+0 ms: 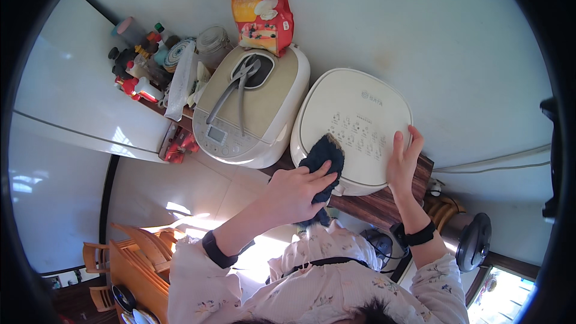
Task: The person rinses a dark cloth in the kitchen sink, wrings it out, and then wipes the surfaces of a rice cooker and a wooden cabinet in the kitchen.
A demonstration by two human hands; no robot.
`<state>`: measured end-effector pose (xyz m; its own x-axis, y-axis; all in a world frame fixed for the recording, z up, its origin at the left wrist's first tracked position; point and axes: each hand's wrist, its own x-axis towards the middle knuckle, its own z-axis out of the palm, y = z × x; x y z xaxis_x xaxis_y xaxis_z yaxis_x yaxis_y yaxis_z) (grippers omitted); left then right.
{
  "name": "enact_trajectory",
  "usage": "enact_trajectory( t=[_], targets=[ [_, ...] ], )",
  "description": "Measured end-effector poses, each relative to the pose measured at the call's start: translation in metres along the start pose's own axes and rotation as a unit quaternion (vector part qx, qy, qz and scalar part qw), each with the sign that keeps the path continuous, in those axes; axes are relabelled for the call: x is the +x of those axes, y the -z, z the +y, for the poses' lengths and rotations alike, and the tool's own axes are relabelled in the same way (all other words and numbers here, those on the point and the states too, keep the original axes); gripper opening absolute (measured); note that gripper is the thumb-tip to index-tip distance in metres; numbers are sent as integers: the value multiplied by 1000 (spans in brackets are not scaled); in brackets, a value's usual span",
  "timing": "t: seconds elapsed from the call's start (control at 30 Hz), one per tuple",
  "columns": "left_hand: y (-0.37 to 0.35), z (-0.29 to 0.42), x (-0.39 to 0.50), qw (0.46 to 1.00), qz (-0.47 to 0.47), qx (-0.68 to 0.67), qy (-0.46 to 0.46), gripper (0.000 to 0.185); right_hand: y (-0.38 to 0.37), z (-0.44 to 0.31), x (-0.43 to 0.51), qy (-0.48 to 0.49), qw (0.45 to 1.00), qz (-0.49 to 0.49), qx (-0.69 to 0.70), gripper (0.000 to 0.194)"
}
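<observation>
My left hand (pixel 302 191) presses a dark blue cloth (pixel 321 162) onto the near left part of a white countertop appliance (pixel 346 94), likely a rice cooker. Printed icons and writing mark its rounded lid. Around the lid's right edge my right hand (pixel 402 157) holds on, thumb on top and fingers along the side. Left of it stands a beige-topped cooker (pixel 274 94) with a button panel and small display. Grey metal pliers-like tongs (pixel 243 83) lie across its lid. The cloth's lower end hangs below my left hand.
A red food bag (pixel 265 18) stands behind the beige cooker. Bottles and jars (pixel 139 63) crowd the left end of the dark wooden stand (pixel 369 209). Cables (pixel 490 166) run along the right wall. Wooden chairs (pixel 144 247) and a table are at lower left.
</observation>
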<state>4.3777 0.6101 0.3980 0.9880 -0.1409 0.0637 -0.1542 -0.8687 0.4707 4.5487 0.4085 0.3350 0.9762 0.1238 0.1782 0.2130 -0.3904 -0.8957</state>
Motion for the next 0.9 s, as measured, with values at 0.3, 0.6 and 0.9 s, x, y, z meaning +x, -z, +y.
enact_trajectory(
  t=[0.3,0.6,0.9],
  targets=[
    [51,-75,122,990,6,115,78,36,-1,5,-2,12,1000,7,17,54],
    [37,-72,116,990,26,138,-16,41,-2,5,0,25,999,18,9,54],
    [8,-8,13,994,25,84,-71,51,-1,5,0,39,999,19,-6,51]
  ],
)
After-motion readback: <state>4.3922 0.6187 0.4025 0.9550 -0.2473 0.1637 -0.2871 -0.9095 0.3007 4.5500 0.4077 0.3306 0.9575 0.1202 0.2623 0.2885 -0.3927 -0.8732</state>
